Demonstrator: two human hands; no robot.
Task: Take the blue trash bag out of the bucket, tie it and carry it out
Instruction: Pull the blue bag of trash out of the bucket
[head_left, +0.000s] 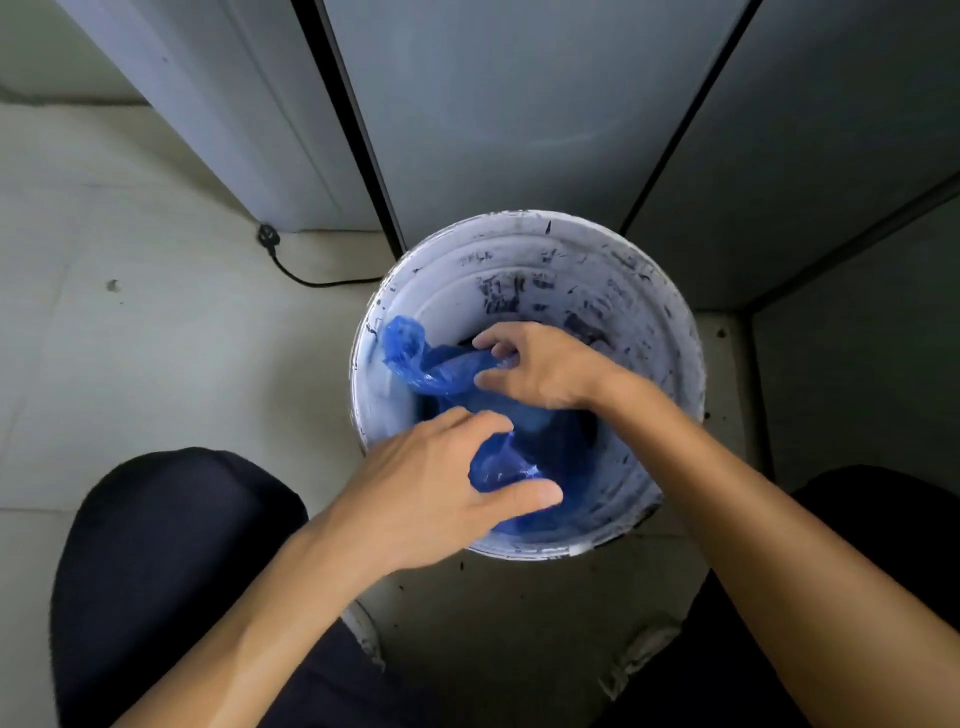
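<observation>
Blue trash bag (519, 452) still down inside bucket (524, 244). My left hand (431, 499) pinches near flap, right hand (540, 369) grips far twisted flap. Keep flaps bunched, cross over middle, knot tight before lifting.

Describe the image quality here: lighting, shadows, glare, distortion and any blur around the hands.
Head view: dim, soft, cool light without hard shadows; wide-angle distortion splays the dark panel edges; the bucket goes dark deep inside; a small glare spot sits on the blue trash bag beside the left hand; fingertips of the right hand look slightly blurred.
</observation>
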